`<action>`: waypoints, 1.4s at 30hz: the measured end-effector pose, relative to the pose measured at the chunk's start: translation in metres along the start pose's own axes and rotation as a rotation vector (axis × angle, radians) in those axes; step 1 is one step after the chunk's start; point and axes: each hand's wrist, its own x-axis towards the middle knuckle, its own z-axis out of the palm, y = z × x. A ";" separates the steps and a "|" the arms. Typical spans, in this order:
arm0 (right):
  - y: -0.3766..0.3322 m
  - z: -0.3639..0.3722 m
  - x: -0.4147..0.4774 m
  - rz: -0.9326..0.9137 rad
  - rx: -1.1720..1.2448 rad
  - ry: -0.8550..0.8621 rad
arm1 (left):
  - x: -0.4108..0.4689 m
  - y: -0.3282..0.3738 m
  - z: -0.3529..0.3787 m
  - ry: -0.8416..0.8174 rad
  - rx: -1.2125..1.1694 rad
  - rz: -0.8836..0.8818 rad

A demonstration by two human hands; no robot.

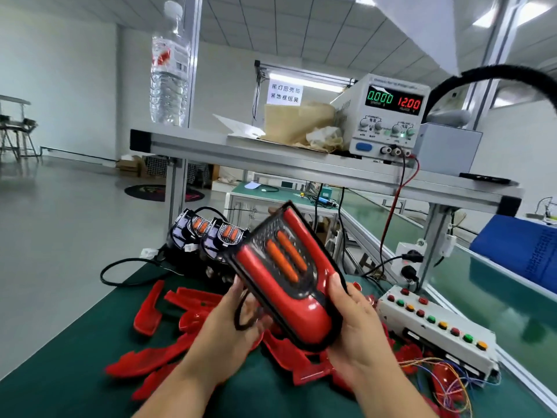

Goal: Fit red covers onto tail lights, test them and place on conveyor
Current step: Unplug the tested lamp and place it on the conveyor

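The left hand [238, 322] and right hand [358, 321] each grip an edge of the tail light [286, 260], tilted above the desk [75, 357] with its red cover [301, 315] on, which probably wants an even squeeze round the rim to seat flush.

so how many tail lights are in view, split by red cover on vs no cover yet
covered tail light, held by left hand and right hand: 1
bare tail lights standing behind it: 2
total: 3
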 end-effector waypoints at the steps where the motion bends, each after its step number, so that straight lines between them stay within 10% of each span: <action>1: 0.004 0.010 0.002 -0.019 0.034 0.065 | -0.005 0.004 0.008 -0.040 -0.014 0.009; 9: 0.041 0.050 0.010 -0.005 -0.174 0.491 | 0.001 -0.018 0.027 -0.136 -0.394 -0.151; 23: -0.014 -0.006 -0.040 0.215 -0.052 0.128 | 0.001 0.015 0.012 -0.290 0.011 -0.466; 42: -0.187 -0.184 -0.141 -0.354 0.049 0.903 | 0.009 -0.028 0.349 -0.366 0.033 -0.529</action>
